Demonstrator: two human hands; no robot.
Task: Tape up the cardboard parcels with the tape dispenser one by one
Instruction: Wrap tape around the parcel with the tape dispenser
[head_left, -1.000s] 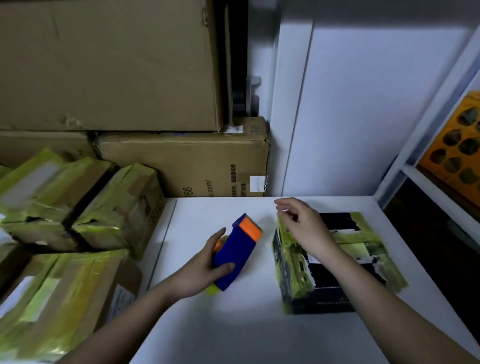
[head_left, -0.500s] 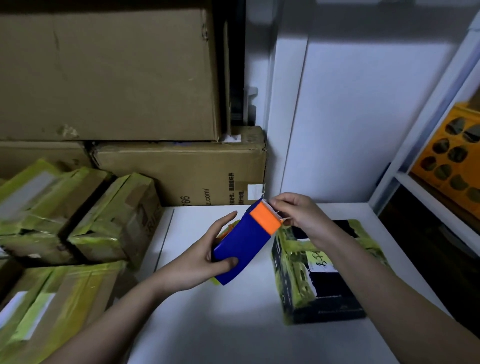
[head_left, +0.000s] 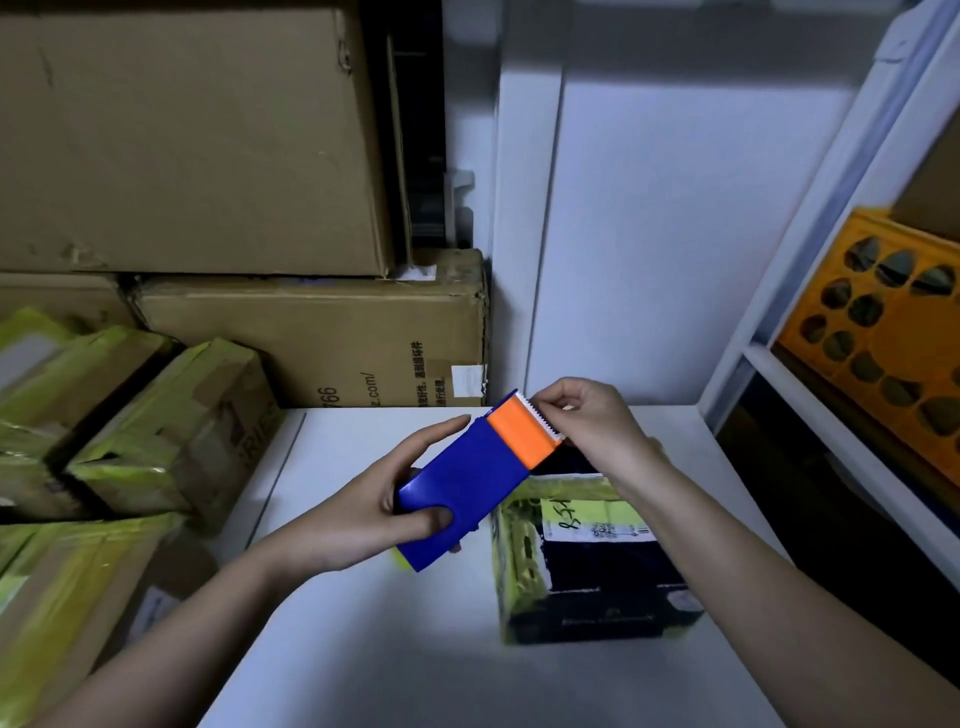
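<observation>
Right-hand fingers (head_left: 553, 410) are pinched at the serrated edge of the tape dispenser (head_left: 475, 480), apparently on the tape end, though the tape itself is too thin to be made out. The right hand (head_left: 592, 426) is held at the orange cutter end. The left hand (head_left: 384, 501) is wrapped round the blue body, thumb on the top face. The dispenser's long axis runs from lower left to upper right, cutter end up and away. The parcel (head_left: 587, 566) is seated on the table (head_left: 363, 649) directly below the cutter end, nearer the right hand. Tape is judged to need pulling down toward the parcel's top.
</observation>
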